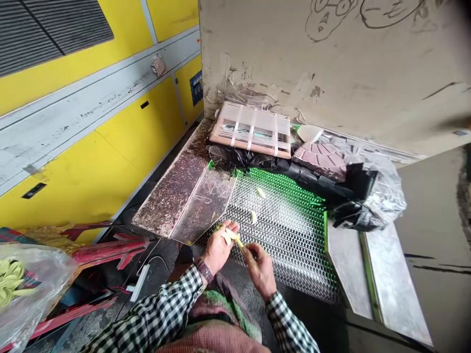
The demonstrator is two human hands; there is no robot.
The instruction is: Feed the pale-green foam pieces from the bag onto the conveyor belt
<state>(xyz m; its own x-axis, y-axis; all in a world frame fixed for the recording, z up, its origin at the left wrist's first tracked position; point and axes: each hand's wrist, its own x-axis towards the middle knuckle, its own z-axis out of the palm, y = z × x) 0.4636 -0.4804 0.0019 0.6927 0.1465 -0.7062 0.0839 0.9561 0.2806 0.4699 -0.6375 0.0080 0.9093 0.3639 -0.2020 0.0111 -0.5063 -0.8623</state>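
Note:
My left hand (219, 247) and my right hand (260, 271) are close together above a honeycomb metal mesh (283, 230). Both fingers pinch a pale yellow cut piece (230, 237), possibly thin sheet material, with a narrow strip reaching from the left hand to the right. Two small pale yellow scraps (261, 192) lie on the mesh beyond my hands, the second (253, 217) closer to me. A dark strap (203, 269) circles my left wrist, and checked sleeves (158, 306) cover both forearms.
A scratched metal plate (187, 196) lies left of the mesh, beside a yellow machine panel (91, 147). Behind are a strapped pink-framed bundle (250, 130), black plastic (294, 176) and a tile-patterned piece (320, 159). A clear bag of yellow-green pieces (29, 294) sits lower left, near red strips (110, 252).

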